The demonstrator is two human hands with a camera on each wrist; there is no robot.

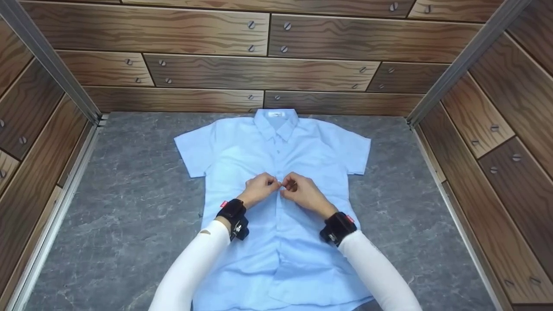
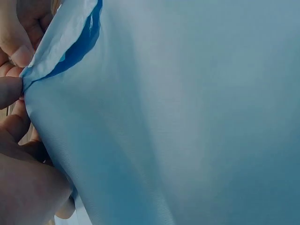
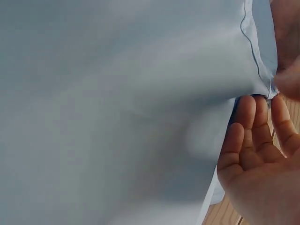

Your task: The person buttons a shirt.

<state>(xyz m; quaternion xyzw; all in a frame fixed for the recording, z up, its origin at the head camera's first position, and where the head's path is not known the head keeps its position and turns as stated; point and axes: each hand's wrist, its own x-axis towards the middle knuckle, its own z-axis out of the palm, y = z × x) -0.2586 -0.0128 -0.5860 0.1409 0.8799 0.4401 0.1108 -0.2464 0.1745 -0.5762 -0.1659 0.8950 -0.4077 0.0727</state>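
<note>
A light blue short-sleeved shirt (image 1: 242,147) lies front up, its collar at the far end. At the middle of its front placket, my left hand (image 1: 260,188) pinches the cloth edge between thumb and fingers. My right hand (image 1: 304,192) meets it from the other side, curled fingertips at the same spot. In the left wrist view the placket edge (image 2: 61,40) is lifted into a fold, with fingertips of both hands at its corner. The right wrist view shows my right fingers (image 3: 246,112) partly under the lifted cloth. Any button between the fingertips is hidden.
The shirt is spread on a grey marbled tabletop (image 1: 142,190). Wood-patterned panels (image 1: 207,73) stand behind it and on both sides, with metal rails (image 1: 56,65) at the corners. Each wrist wears a black camera strap (image 1: 233,211) over or beside a white sleeve (image 1: 194,259).
</note>
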